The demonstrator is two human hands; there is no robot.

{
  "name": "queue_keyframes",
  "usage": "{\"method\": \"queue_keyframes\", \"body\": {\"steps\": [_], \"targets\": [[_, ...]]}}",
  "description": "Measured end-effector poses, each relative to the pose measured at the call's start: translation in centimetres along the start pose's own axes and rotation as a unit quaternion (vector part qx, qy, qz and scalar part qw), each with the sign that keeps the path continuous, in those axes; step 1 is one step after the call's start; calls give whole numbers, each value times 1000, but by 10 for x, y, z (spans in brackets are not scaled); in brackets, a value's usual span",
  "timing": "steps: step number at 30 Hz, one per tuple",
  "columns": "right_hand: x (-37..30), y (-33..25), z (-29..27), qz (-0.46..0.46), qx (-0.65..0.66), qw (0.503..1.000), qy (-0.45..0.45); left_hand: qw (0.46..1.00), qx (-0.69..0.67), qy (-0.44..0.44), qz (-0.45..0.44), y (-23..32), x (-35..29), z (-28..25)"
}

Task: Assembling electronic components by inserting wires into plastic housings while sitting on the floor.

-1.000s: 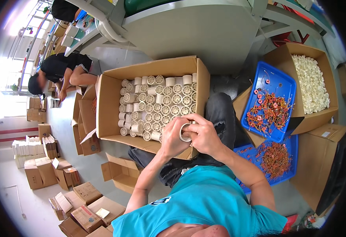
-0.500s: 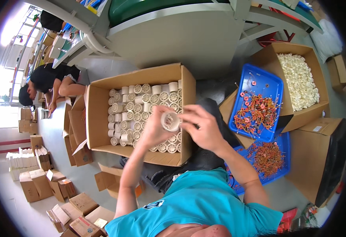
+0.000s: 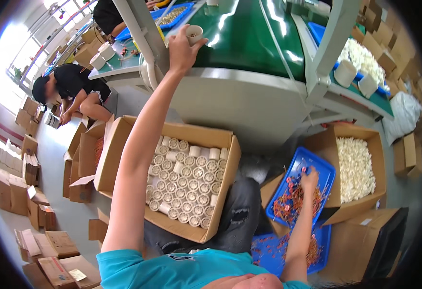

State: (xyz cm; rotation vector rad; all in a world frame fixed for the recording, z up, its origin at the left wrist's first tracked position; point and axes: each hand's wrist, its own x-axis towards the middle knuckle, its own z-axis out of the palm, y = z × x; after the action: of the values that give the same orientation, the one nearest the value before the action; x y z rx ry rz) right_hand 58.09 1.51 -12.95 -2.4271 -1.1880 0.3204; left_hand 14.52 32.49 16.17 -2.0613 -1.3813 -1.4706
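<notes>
My left arm stretches far forward. My left hand (image 3: 182, 52) is closed around a white plastic cup-shaped housing (image 3: 194, 34) at the near left edge of the green conveyor belt (image 3: 249, 48); its open top shows small parts inside. On the right, my right hand (image 3: 309, 180) reaches into the upper blue tray (image 3: 327, 168), fingers drawn together among small red ring-shaped parts and red-orange wires (image 3: 288, 204). What the fingertips hold is too small to make out. Between my arms stands a cardboard box (image 3: 199, 233) filled with rows of white round housings (image 3: 184, 183).
A second blue tray (image 3: 264, 255) of wired parts lies below the first. Right of it is a carton of small white pieces (image 3: 355, 168). A grey frame post (image 3: 329, 48) and white housings (image 3: 346, 73) stand by the belt. A person in black (image 3: 71, 84) crouches at left.
My hands, earlier together over the box at one white housing, have parted. The left carried the housing forward to the belt; the right moved into the upper blue tray. The view has shifted forward.
</notes>
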Motion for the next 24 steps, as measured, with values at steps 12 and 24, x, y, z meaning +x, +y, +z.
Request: {"method": "queue_keyframes", "body": {"steps": [12,24], "targets": [[-23,-21,-21,12,94,991,95,990,85,96,64,16,-29,-11],[-67,-32,-64,34,490,863,116,946,41,-266,-181,-59,-412,-91]]}}
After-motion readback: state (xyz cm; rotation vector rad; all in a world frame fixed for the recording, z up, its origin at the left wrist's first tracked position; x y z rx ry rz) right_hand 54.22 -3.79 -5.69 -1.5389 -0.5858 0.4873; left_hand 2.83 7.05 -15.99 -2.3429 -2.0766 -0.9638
